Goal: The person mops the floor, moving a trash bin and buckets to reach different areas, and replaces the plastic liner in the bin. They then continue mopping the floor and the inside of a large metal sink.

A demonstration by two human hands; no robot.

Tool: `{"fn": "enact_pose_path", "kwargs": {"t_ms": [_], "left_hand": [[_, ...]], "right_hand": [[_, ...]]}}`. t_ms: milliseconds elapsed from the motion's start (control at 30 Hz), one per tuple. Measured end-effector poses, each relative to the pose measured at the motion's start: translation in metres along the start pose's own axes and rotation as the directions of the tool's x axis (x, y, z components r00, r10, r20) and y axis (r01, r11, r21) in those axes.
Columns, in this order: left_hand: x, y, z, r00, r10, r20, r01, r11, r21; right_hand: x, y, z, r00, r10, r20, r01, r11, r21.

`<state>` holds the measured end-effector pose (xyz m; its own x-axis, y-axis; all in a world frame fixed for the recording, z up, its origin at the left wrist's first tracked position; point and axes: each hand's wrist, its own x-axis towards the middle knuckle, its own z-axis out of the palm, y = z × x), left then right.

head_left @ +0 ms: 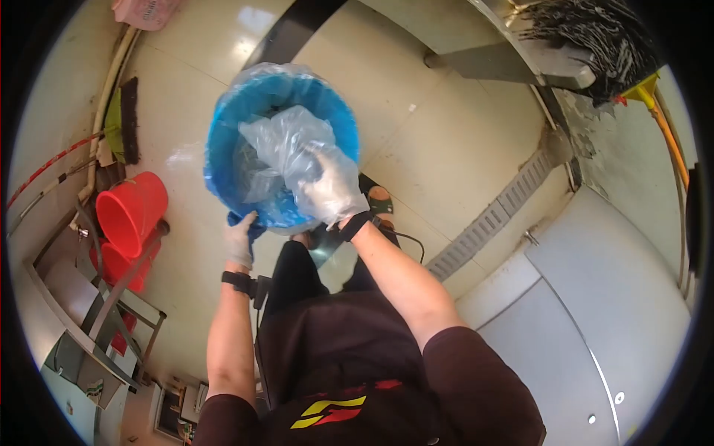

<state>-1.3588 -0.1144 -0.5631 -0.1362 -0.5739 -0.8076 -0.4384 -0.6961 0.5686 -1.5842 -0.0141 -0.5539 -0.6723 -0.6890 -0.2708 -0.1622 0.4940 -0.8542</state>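
Observation:
A round blue bucket [217,141] stands in front of my legs, with clear plastic film over its rim. Inside it, a crumpled clear plastic bag [294,141] rises toward the near right side. My right hand [332,195], in a thin see-through glove, grips the bag over the bucket's near right edge; the plastic partly covers its fingers. Closed on the near left rim is my left hand [238,239], gloved too, with its fingers curled at the blue edge. Both wrists wear black bands.
Red buckets [132,212] sit at the left beside a metal rack [119,297]. A broom head [129,121] leans on the left wall. A grated drain [494,215] crosses the floor at right, near a metal cabinet [550,320]. A dark mop [595,41] lies at upper right.

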Motion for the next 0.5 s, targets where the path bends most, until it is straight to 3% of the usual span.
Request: {"fn": "enact_pose_path", "kwargs": {"t_ms": [67,133,200,267,333,400,500], "left_hand": [[-0.011,-0.002,0.005,0.999,-0.02,-0.048,0.017,0.997,-0.069],[-0.019,-0.009,-0.001,0.992,-0.054,-0.113,0.045,0.996,-0.081],[-0.025,-0.02,-0.012,0.986,-0.067,-0.154,0.063,0.997,-0.034],[-0.033,-0.033,-0.019,0.981,-0.037,-0.192,0.029,0.999,-0.042],[-0.043,-0.036,-0.015,0.97,-0.048,-0.239,0.025,0.995,-0.099],[-0.044,-0.042,-0.011,0.956,-0.049,-0.288,0.015,0.993,-0.118],[-0.042,-0.061,-0.029,0.906,-0.073,-0.418,0.076,0.997,-0.009]], "right_hand": [[-0.003,0.013,-0.041,0.997,-0.051,-0.058,0.054,0.998,0.044],[-0.011,0.052,-0.068,0.984,0.147,-0.105,-0.111,0.95,0.292],[-0.013,0.103,-0.098,0.901,0.428,0.073,-0.354,0.626,0.695],[-0.004,0.174,-0.127,0.903,0.427,-0.046,-0.318,0.737,0.597],[0.009,0.29,-0.146,0.903,0.429,-0.026,-0.414,0.885,0.212],[0.039,0.336,-0.157,0.891,0.444,-0.09,-0.452,0.886,-0.106],[0.095,0.368,-0.153,0.874,0.44,-0.204,-0.485,0.788,-0.379]]}}
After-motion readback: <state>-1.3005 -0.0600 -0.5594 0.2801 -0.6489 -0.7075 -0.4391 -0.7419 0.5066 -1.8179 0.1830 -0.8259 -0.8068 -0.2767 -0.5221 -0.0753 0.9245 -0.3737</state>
